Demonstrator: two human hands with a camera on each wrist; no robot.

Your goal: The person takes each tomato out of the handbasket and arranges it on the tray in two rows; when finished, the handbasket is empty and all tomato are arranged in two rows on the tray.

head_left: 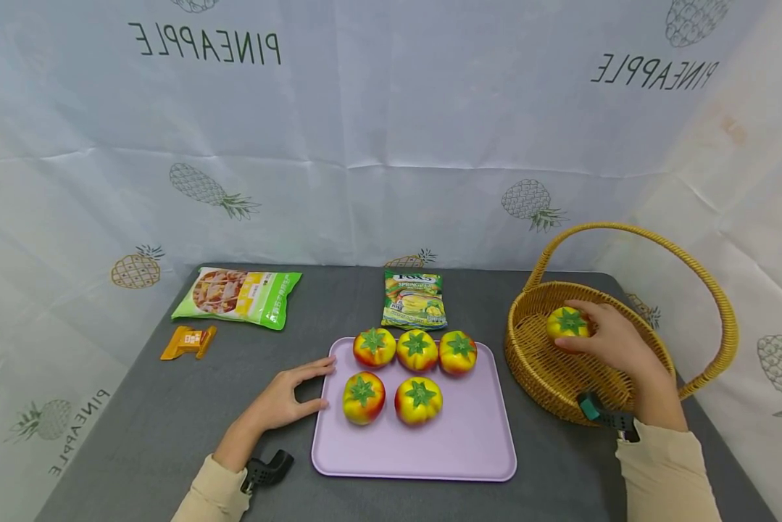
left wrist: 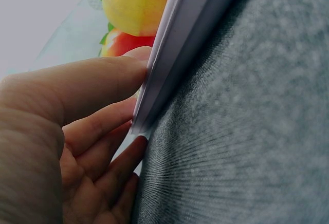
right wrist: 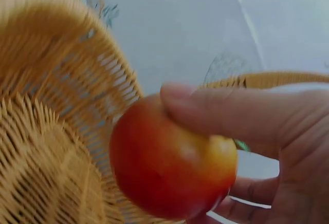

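Nearest me lies the tray (head_left: 469, 449) with five tomatoes; my left hand (head_left: 286, 397) rests flat and relaxed against its left edge. Beside it, inside the basket (head_left: 541, 362), my right hand (head_left: 615, 341) grips a tomato (head_left: 565, 322).

1. This looks like a staged recording set, not a lived-in room: a white sheet (head_left: 391, 130) printed with pineapples and the word "PINEAPPLE" in mirror writing hangs round three sides.
2. A desk (head_left: 136, 420) under grey cloth carries neatly laid props: a lilac tray (head_left: 469, 442) of toy fruit, a wicker basket (head_left: 547, 362), snack packets (head_left: 237, 295).
3. Cameras strapped to both wrists.
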